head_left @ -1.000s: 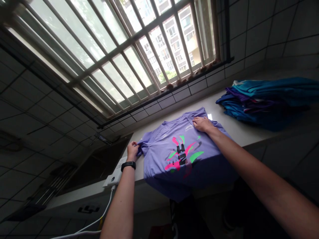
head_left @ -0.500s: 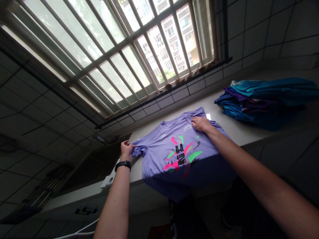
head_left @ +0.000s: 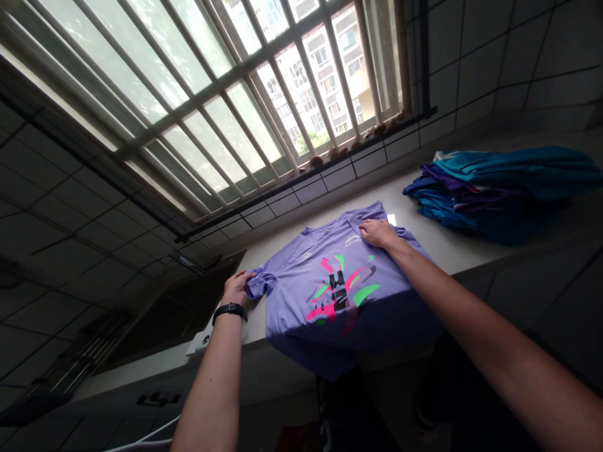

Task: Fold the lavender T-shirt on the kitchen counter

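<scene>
A purple T-shirt [head_left: 292, 295] with a pink, green and black print lies front side up across the pale counter, its lower part hanging over the front edge. At its left sleeve, my left hand [head_left: 235, 287] has its fingers closed on the cuff; a black band circles that wrist. My right hand [head_left: 377, 233] rests on the upper chest near the other sleeve, beside a white logo. Its fingers are together and bent against the cloth, and the thumb is hidden.
A pile of blue, teal and purple clothes [head_left: 499, 194] sits on the counter [head_left: 452, 254] to the right. Left of the shirt is a dark sink [head_left: 164, 317] with a faucet [head_left: 186, 260]. A white socket [head_left: 200, 342] is at the counter's edge. A barred window [head_left: 211, 94] stands behind.
My left hand has turned slightly and its fingers have closed more over the sleeve cuff. The right hand stays in its place on the shirt. The whole view has shifted slightly.
</scene>
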Demonstrator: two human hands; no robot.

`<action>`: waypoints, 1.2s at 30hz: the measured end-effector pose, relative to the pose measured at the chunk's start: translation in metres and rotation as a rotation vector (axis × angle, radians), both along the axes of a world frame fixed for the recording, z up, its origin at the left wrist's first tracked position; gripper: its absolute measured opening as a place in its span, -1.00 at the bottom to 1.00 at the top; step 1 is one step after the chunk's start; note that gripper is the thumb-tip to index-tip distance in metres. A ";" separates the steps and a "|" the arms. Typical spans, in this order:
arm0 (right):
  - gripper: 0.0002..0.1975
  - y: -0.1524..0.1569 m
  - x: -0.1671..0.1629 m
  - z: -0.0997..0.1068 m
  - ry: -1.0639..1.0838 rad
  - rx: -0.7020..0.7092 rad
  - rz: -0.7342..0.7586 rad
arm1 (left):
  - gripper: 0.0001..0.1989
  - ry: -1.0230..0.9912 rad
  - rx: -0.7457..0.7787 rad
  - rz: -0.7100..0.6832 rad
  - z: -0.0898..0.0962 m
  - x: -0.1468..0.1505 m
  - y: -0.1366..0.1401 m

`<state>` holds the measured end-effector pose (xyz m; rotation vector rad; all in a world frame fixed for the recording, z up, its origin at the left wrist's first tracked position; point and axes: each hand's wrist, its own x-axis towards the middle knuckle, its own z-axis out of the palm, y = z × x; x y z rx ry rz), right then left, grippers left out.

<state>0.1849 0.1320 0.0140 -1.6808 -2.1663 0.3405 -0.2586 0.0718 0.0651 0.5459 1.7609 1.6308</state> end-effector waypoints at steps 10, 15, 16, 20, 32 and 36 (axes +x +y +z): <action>-0.58 0.002 0.000 -0.005 0.053 0.048 -0.014 | -0.54 0.377 0.297 -0.255 0.034 0.019 0.001; -0.58 0.000 0.000 -0.003 0.045 0.035 -0.014 | -0.56 0.617 0.058 -0.403 0.025 0.028 0.003; -0.58 -0.001 -0.001 -0.002 0.043 0.031 -0.015 | -0.55 0.666 0.026 -0.430 0.022 0.031 0.004; -0.58 -0.002 0.000 0.000 0.026 0.018 -0.018 | -0.48 0.755 -0.053 -0.515 0.011 0.048 0.011; -0.56 0.003 -0.001 -0.004 0.010 0.026 -0.034 | -0.74 1.002 -0.394 -0.451 0.002 0.043 0.017; -0.55 0.003 -0.001 -0.004 -0.002 0.030 -0.034 | -0.70 1.003 -0.405 -0.355 0.010 0.037 0.021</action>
